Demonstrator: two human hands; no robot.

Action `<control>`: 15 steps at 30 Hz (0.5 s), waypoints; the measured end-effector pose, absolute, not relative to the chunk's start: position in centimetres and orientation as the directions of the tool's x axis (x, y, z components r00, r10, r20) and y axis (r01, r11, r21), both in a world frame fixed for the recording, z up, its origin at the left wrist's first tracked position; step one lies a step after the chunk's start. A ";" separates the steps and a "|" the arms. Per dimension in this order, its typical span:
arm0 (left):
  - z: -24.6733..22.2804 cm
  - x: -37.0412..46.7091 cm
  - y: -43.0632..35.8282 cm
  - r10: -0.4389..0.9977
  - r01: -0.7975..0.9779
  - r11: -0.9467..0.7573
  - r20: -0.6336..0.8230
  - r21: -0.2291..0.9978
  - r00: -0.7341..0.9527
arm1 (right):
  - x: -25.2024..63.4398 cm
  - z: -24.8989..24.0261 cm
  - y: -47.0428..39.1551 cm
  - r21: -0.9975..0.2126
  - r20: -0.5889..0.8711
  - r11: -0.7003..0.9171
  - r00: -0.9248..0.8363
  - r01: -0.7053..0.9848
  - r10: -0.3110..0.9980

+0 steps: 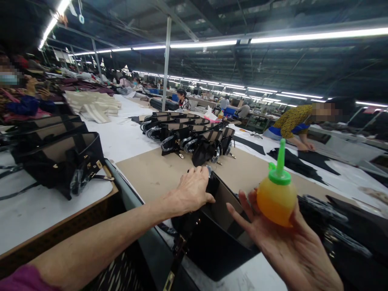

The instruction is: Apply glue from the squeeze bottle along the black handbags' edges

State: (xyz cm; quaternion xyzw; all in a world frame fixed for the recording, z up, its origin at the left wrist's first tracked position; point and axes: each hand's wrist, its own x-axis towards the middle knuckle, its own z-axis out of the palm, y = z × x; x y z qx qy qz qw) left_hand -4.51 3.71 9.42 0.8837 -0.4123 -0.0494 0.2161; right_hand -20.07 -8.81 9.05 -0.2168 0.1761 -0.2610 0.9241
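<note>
Gripping black bag point(212, 238) rim: left hand point(192, 190), grip pinching. Right hand point(291, 246), grip spread, cradles yellow bottle point(276, 200).

Bare brown board point(157, 173) open ahead; row of bags point(194, 135) blocks beyond, bag stack point(60, 157) blocks left.
</note>
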 end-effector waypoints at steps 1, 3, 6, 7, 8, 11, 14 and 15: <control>9.4 -4.0 2.8 -0.761 -0.701 -0.591 0.011 0.399 0.648 | -20.0 9.1 -8.7 -0.489 -0.217 0.773 0.802 0.405 -0.557; 9.0 -2.9 1.1 -0.773 -0.677 -0.615 -0.142 0.404 0.618 | -19.9 9.2 -8.4 -0.480 -0.246 0.771 0.779 0.419 -0.576; 7.3 -1.1 -0.8 -0.762 -0.625 -0.630 -0.216 0.460 0.610 | -19.9 10.0 -8.0 -0.453 -0.362 0.771 0.697 0.449 -0.619; 6.5 -0.6 -1.3 -0.757 -0.615 -0.628 -0.193 0.478 0.624 | -19.9 10.3 -7.9 -0.437 -0.402 0.773 0.669 0.459 -0.625; 5.7 -0.1 -1.7 -0.757 -0.614 -0.617 -0.159 0.492 0.634 | -19.8 10.7 -7.8 -0.426 -0.440 0.775 0.642 0.466 -0.628; 3.7 1.0 -2.5 -0.769 -0.645 -0.575 -0.063 0.503 0.637 | -19.4 11.5 -7.5 -0.441 -0.501 0.772 0.588 0.458 -0.635; 2.2 1.8 -2.6 -0.810 -0.660 -0.490 -0.016 0.569 0.587 | -19.4 11.4 -7.8 -0.484 -0.501 0.760 0.574 0.434 -0.647; 1.7 2.0 -2.6 -0.825 -0.652 -0.448 -0.002 0.611 0.565 | -19.5 11.0 -8.1 -0.500 -0.488 0.750 0.574 0.434 -0.658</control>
